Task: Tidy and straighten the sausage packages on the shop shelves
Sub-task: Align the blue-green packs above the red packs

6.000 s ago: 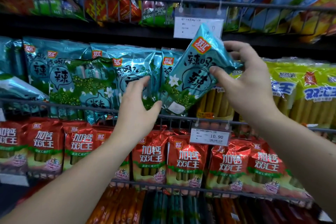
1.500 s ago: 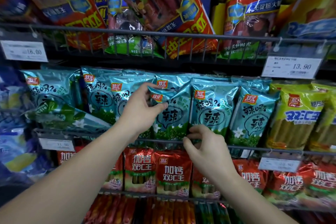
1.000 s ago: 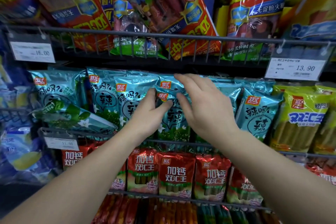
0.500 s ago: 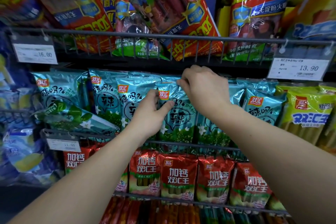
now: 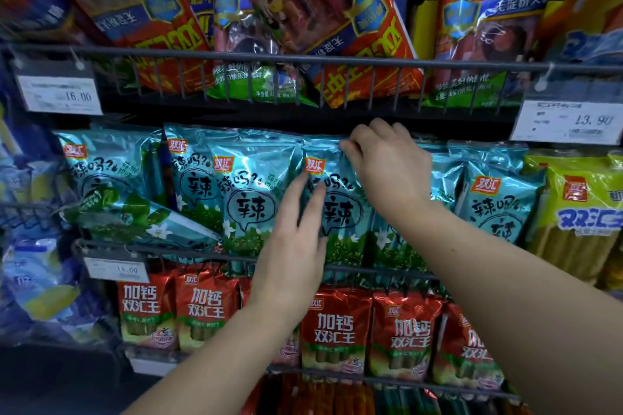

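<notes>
Teal sausage package, mid-row behind the middle shelf's wire rail: right hand pinches its top edge, left hand lies flat-fingered on its face; best lifted upright, then pressed flush with neighbours.

lower price tag blurred — yellow package cut by right edge

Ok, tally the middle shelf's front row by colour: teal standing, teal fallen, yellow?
Standing teal packs: 6, one partly behind the right hand, which pinches another's top
Fallen teal pack: 1
Yellow pack: 1, cut by the frame edge
Total: 8
</notes>
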Demonstrator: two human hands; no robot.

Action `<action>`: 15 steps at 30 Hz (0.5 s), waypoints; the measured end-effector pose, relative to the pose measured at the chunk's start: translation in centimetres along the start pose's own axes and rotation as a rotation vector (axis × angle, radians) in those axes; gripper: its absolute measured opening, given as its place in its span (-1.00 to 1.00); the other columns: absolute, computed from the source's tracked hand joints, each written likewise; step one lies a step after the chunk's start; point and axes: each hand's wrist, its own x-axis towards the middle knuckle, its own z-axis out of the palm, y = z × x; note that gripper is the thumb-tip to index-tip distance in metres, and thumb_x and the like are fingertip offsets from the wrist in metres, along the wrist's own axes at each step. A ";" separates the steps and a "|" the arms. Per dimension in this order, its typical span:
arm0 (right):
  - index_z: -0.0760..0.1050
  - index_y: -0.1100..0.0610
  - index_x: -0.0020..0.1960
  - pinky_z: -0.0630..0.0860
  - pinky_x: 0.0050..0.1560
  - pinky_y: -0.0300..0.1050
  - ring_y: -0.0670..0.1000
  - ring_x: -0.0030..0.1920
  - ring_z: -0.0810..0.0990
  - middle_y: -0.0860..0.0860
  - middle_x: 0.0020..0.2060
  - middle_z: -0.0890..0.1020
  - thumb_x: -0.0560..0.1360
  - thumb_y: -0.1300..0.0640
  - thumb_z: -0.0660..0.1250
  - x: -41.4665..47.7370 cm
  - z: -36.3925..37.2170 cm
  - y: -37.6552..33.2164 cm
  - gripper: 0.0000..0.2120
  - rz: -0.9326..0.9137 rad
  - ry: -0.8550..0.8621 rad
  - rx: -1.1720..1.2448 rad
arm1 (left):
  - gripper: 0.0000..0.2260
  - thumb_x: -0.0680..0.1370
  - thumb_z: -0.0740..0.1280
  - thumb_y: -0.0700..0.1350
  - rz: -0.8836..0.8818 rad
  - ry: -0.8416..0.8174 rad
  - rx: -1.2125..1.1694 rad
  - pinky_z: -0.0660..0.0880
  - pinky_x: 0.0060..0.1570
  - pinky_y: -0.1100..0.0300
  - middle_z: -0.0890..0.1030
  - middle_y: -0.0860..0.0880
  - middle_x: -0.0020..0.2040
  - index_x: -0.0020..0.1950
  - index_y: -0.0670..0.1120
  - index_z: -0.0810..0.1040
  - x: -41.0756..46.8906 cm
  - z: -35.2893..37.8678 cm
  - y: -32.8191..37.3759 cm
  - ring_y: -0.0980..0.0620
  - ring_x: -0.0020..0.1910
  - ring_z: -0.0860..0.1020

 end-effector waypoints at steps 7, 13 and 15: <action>0.61 0.09 -0.08 0.21 -0.41 -0.15 0.13 -0.13 0.56 0.04 -0.17 0.59 0.56 -0.06 0.31 0.1 0.2 0.4 -0.76 -0.090 0.085 -0.018 | -0.30 0.41 0.52 0.00 0.092 -0.039 0.419 0.23 0.42 -0.28 0.31 -0.17 0.51 0.49 -0.07 0.32 0.1 0.8 -0.9 -0.17 0.52 0.24; 0.58 0.11 0.13 0.39 -0.37 -0.12 0.10 -0.04 0.56 0.05 0.01 0.58 0.57 0.01 0.26 -1.2 -2.2 0.7 -0.75 -0.184 0.067 0.158 | -0.27 0.48 0.42 0.07 0.076 -0.072 0.534 0.19 0.42 -0.32 0.19 -0.19 0.57 0.56 -0.09 0.20 -0.5 0.9 -1.0 -0.18 0.53 0.21; 0.56 0.16 0.18 0.48 -0.25 -0.01 0.14 0.00 0.55 0.10 0.08 0.57 0.56 0.06 0.28 -3.3 -3.3 1.7 -0.73 -0.214 0.066 0.158 | -0.26 0.48 0.43 0.06 0.080 -0.058 0.530 0.17 0.41 -0.32 0.18 -0.20 0.57 0.56 -0.10 0.19 -0.6 1.2 -1.0 -0.19 0.53 0.21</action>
